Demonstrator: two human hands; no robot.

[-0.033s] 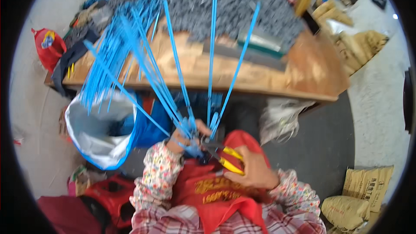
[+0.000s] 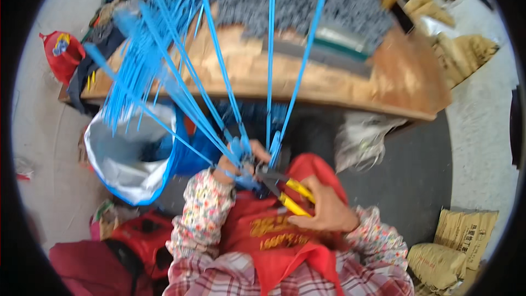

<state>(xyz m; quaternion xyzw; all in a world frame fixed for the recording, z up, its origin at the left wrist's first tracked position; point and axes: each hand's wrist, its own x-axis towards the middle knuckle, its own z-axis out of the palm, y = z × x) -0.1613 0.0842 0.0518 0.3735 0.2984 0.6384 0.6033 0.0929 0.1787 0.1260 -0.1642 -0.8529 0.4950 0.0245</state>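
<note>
My left hand is closed around the lower ends of several long blue plastic strips, which fan up and away from me over the table edge. The leftmost strips are blurred. In my right hand is a pair of pliers with yellow handles and dark jaws. Its handles are spread apart, and the jaws are at the strips beside my left fingers. Whether they grip a strip is hidden. Small blue pieces bunch around my left fingers, above my red apron.
Ahead stands a wooden table with a heap of grey pieces and a pile of blue strips. A white-lined blue bag gapes below its left side. A clear plastic bag hangs under the right. Paper sacks lie lower right.
The view has shifted slightly. The held strips now reach higher in the picture, with the leftmost ones swung farther left. The pliers stay close to my left fingers.
</note>
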